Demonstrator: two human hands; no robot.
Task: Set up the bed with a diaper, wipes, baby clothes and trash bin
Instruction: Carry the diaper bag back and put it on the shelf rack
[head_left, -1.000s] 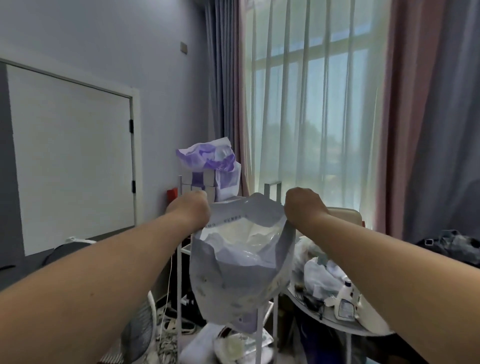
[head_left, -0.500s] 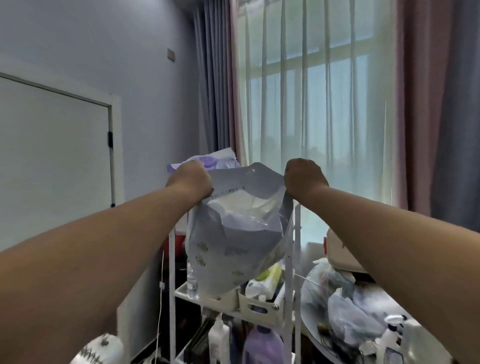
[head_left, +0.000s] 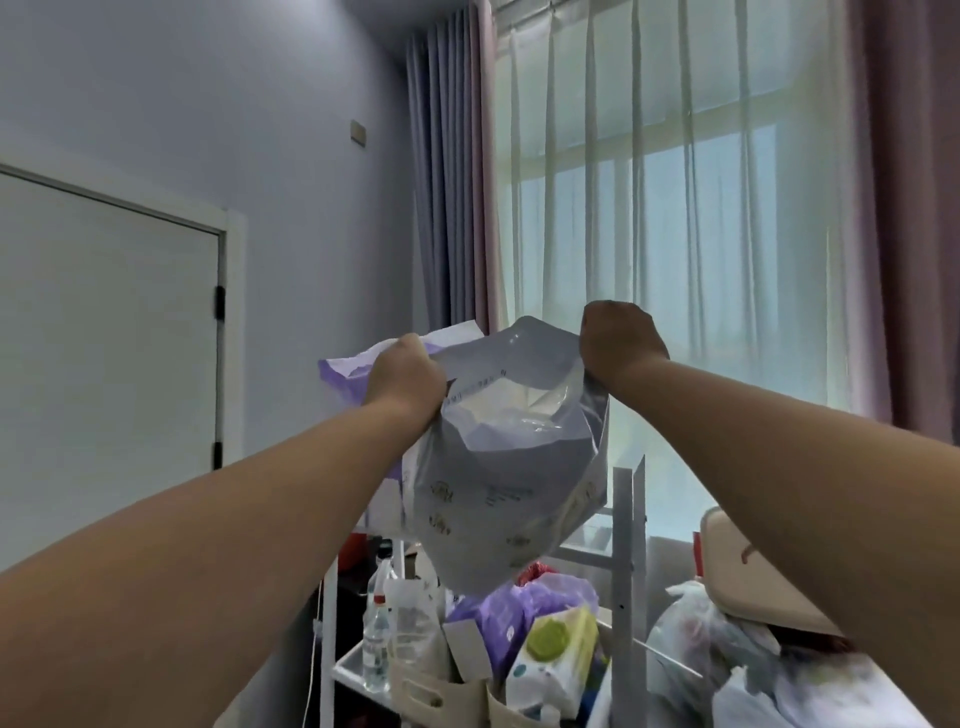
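Observation:
A pale grey plastic diaper bag (head_left: 498, 483) hangs in the air in front of me, its mouth held open. My left hand (head_left: 402, 376) grips the left edge of the opening and my right hand (head_left: 615, 345) grips the right edge. White folded diapers (head_left: 511, 405) show inside the bag. Below it, on a white cart, lies a wipes pack (head_left: 553, 660) with a green round lid.
A white cart (head_left: 628, 519) holds bottles (head_left: 376, 644), beige bins (head_left: 441, 696) and a purple packet (head_left: 498, 623). A second purple-and-white bag (head_left: 345, 369) sits behind my left hand. Plastic bags (head_left: 691, 639) pile up at the right. A closed door (head_left: 104, 338) is left, curtains ahead.
Both hands have lifted the bag higher and keep its mouth spread. The view has dropped towards the cart, so the wipes pack and bins now show.

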